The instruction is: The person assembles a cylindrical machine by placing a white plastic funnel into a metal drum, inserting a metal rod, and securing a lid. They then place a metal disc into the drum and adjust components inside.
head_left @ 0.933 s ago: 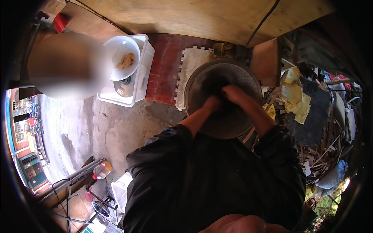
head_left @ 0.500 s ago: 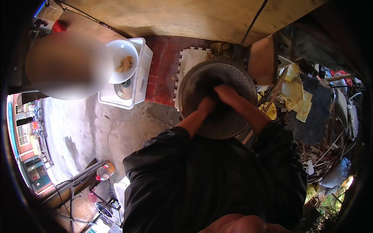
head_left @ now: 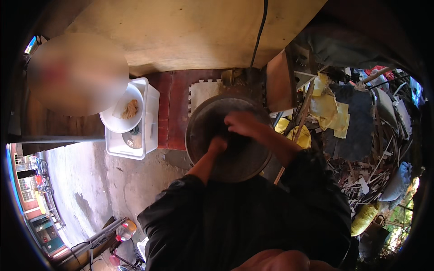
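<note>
A wide, round, dark basin [head_left: 253, 169] with a greyish rim is in front of my body. Both of my hands are over its shadowed inside. My left hand [head_left: 218, 145] reaches in from the near left, and its fingers sink into the dark part. My right hand [head_left: 242, 124] comes from the right, a little farther away. Its fingers are curled closed, and whatever they hold is lost in shadow. A dark mass lies beneath my hands, too dim to name.
To the left, a white bowl [head_left: 108, 119] with a tan clump [head_left: 130, 109] sits on a scale [head_left: 132, 139] in a white plastic bin [head_left: 153, 106]. A pale foam mat [head_left: 203, 92] lies behind the basin. Scrap wood [head_left: 366, 174] and yellow sheets [head_left: 332, 113] are piled at right.
My right hand has lifted somewhat out of the basin's dark middle, and my hands are slightly farther apart. The view has shifted, so the surroundings sit lower and more to the left.
</note>
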Demonstrator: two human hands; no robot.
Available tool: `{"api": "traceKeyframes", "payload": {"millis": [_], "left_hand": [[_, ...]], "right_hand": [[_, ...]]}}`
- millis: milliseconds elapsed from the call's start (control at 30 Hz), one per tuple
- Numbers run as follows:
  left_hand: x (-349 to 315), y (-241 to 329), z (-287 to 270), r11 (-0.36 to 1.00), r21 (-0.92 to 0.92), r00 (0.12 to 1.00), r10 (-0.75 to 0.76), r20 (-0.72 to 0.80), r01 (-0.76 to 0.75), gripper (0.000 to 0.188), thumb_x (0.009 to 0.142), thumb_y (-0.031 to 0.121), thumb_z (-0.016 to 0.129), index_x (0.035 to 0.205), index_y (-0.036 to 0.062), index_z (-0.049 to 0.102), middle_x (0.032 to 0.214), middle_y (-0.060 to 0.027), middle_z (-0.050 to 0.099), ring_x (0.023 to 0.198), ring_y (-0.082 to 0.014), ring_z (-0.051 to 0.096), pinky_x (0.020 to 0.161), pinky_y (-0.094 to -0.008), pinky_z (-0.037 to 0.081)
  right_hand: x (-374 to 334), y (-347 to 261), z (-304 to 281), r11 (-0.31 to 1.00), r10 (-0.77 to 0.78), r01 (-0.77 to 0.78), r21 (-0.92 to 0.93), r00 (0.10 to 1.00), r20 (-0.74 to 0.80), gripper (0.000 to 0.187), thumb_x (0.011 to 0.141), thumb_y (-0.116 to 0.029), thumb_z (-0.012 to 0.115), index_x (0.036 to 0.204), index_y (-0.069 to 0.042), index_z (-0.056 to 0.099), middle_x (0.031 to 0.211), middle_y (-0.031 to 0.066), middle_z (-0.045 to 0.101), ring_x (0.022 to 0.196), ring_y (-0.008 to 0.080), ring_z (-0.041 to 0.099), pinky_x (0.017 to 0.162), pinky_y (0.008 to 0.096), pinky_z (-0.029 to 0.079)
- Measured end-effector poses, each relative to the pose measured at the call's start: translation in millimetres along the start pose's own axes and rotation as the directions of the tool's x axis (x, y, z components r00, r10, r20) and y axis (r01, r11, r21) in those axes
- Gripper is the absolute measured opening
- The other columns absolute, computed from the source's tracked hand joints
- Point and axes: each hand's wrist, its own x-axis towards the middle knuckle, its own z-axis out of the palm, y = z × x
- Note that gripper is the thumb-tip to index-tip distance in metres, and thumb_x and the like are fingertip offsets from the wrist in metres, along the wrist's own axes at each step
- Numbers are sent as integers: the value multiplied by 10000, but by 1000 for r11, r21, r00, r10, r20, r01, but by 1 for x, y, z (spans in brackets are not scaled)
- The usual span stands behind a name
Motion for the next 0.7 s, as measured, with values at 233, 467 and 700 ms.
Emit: {"api": "traceKeyframes", "payload": {"millis": [233, 467, 700], "left_hand": [[-20, 75, -111, 991, 118, 962, 32, 273, -67, 357, 897, 363, 441, 974, 99, 669, 926, -166, 662, 797, -332, 637, 722, -425, 504], [-31, 63, -93, 961, -125, 941, -206, 268, 246, 459, 914, 398, 422, 678, 115, 695, 714, -116, 674, 613, -276, 641, 667, -387, 520], [-39, 64, -101, 993, 56, 957, -119, 265, 108, 323, 913, 321, 459, 803, 125, 692, 622, -78, 643, 599, -250, 644, 624, -403, 526]], "right_hand": [[-73, 273, -101, 894, 444, -265, 361, 426, -788, 136, 833, -172, 622, 929, -77, 635, 773, 44, 624, 762, 162, 628, 675, 315, 512], [-98, 391, -143, 685, 552, -722, 99, 425, -718, 183, 859, -265, 542, 994, -182, 633, 973, 93, 666, 934, 310, 628, 743, 424, 502], [-70, 386, -164, 704, 452, -658, -267, 706, -546, 257, 881, -191, 484, 1082, -107, 621, 1039, 135, 629, 938, 306, 611, 783, 413, 477]]}}
